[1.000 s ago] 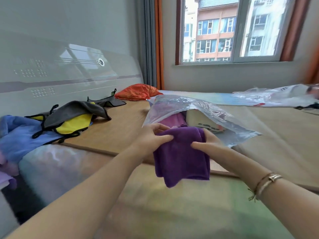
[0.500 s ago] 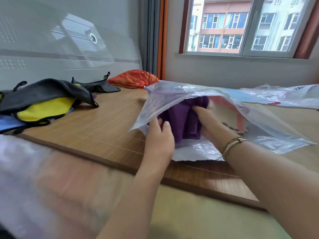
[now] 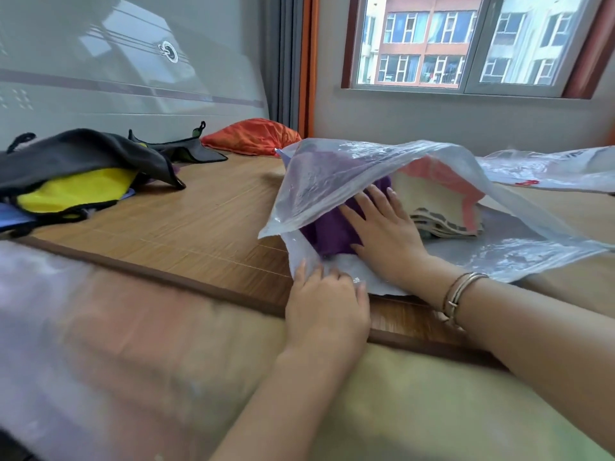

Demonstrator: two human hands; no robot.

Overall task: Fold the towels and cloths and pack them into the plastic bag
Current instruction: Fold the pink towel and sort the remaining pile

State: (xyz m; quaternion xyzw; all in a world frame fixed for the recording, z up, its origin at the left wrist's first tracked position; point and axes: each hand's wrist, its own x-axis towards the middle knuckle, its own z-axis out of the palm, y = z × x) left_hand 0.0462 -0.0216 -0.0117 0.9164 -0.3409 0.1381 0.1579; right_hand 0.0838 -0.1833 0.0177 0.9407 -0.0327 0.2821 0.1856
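Inside the plastic bag (image 3: 332,181) mouth, right hand (image 3: 382,227) lies flat on the purple towel (image 3: 327,234), fingers straight and slightly spread; folded cream cloths (image 3: 442,207) right of it in bag; left hand (image 3: 326,304) at bag's near edge, fingers together pressing the plastic

Thin, glossy, crinkled clear plastic bag (image 3: 382,168) over a soft, matt purple cloth (image 3: 329,231) and a folded woven towel (image 3: 439,207); smooth wood-grain bamboo mat (image 3: 199,224) at centre; shiny orange fabric (image 3: 253,136) behind; polished metal bangles (image 3: 461,289) at lower right.
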